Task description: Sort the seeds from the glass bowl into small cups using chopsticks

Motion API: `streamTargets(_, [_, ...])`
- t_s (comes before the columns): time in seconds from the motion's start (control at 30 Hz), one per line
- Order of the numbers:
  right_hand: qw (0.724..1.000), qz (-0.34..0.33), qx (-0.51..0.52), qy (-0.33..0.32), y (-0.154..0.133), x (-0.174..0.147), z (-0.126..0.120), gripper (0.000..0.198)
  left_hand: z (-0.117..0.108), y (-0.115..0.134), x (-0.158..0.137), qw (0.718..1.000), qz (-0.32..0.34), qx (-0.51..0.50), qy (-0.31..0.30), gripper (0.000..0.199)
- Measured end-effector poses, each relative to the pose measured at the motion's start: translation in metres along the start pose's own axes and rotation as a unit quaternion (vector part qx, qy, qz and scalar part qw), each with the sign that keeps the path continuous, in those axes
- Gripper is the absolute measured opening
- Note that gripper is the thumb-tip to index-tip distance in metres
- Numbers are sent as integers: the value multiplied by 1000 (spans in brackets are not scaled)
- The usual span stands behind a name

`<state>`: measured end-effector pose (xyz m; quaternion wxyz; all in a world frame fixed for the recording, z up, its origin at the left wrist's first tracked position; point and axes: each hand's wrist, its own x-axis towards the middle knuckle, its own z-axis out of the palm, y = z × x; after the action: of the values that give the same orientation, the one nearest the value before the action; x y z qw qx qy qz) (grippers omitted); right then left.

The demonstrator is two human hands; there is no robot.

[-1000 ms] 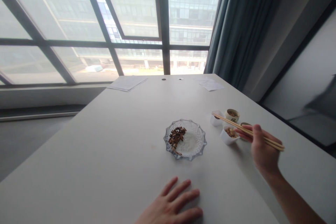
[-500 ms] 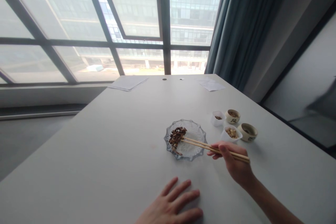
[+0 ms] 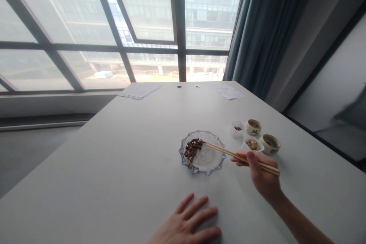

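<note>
White table (image 3: 114, 167) below; my right hand (image 3: 263, 172) grips chopsticks (image 3: 225, 150); I'd press them lightly against the brown pieces (image 3: 192, 148) left of it.

Wooden chopsticks (image 3: 225, 151) slant over a scalloped glass plate (image 3: 209, 162), tips by the brown elongated seeds (image 3: 193, 148) heaped toward its left edge
</note>
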<state>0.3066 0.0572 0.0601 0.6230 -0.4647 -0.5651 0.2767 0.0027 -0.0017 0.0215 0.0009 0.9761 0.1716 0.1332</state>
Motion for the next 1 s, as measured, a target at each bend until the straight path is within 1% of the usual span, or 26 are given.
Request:
streamTargets(0.1, [996,4,-4,86,-4,12,-13,42,-1,0,1,1000,-1,-4,7,45])
streamTargets(0.2, [983,-2,-22,183,-4,28,-33,46,-2,0,1,1000,1,-1,-2,48])
streamTargets(0.27, [973,-7,-46,227,-3,37,-48,49,-2,0,1,1000,2,2,4,47])
streamTargets(0.33, [966,-10,-62,250,-2,44,-60,52,-1,0,1,1000,2,7,11,47])
streamTargets(0.43, [963,-5,-54,264,-2,50,-70,54,0,1,0,1000,1,16,-5,50])
streamTargets(0.53, [963,8,-46,264,-1,51,-70,52,1,1,-1,1000,-3,14,-17,51])
streamTargets(0.67, [965,23,-39,258,0,49,-69,48,2,0,-1,1000,-2,7,-11,49])
streamTargets(0.83, [966,19,-35,254,-3,48,-67,45,0,1,1,1000,-6,-4,1,44])
streamTargets(0.93, [972,14,-28,233,-7,41,-58,44,-2,1,1,1000,-7,-9,11,44])
streamTargets(1.0, [980,15,-20,195,-9,34,-48,43,-2,1,1,1000,-5,-8,8,43])
